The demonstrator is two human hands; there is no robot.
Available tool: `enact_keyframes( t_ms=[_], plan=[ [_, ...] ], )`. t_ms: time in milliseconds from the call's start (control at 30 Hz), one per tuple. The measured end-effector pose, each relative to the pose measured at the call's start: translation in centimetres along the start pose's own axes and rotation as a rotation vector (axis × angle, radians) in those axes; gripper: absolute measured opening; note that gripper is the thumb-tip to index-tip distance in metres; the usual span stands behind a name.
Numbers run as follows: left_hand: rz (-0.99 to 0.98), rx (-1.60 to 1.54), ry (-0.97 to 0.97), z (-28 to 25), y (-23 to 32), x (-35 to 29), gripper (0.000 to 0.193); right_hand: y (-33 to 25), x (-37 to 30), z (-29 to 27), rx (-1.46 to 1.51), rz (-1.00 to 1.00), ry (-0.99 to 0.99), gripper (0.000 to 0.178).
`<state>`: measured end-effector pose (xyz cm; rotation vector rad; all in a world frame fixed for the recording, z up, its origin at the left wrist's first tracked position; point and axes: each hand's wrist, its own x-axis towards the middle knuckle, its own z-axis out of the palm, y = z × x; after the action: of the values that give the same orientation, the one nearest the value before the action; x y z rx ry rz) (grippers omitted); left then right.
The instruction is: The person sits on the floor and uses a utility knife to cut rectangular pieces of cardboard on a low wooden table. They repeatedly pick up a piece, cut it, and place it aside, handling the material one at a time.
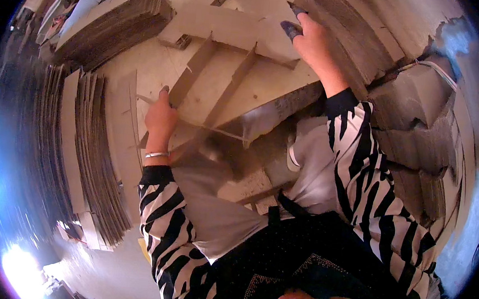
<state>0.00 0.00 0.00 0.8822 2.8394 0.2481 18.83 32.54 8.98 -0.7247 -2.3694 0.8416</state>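
On the wooden tabletop in front of me lies a partly slotted cardboard divider, with two long strips standing on edge and crossing pieces at their ends. My left hand is closed around the near left end of it, on a crosswise cardboard strip; its hidden fingers make the exact hold hard to see. My right hand is beyond the far right corner, beside a stack of cardboard strips. Thumb and forefinger are apart there, wearing dark finger covers, with nothing visible between them.
A thick cardboard stack sits at the far left. Many upright cardboard sheets line the left side. Bundled cardboard is piled on the right, near a wall. The tabletop's near edge runs above my lap.
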Motion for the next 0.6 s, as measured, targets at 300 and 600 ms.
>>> enact_keyframes(
  t_ms=[300,600],
  plan=[
    [0.03,0.053,0.143,-3.6,-0.5,2.6,0.052,-1.2,0.6,7.2,-0.034,-0.191,-0.387,0.037],
    [-0.032,0.116,0.082,-3.0,0.7,2.4,0.04,-2.6,-3.0,7.9,-0.215,-0.45,-0.433,0.029]
  ],
)
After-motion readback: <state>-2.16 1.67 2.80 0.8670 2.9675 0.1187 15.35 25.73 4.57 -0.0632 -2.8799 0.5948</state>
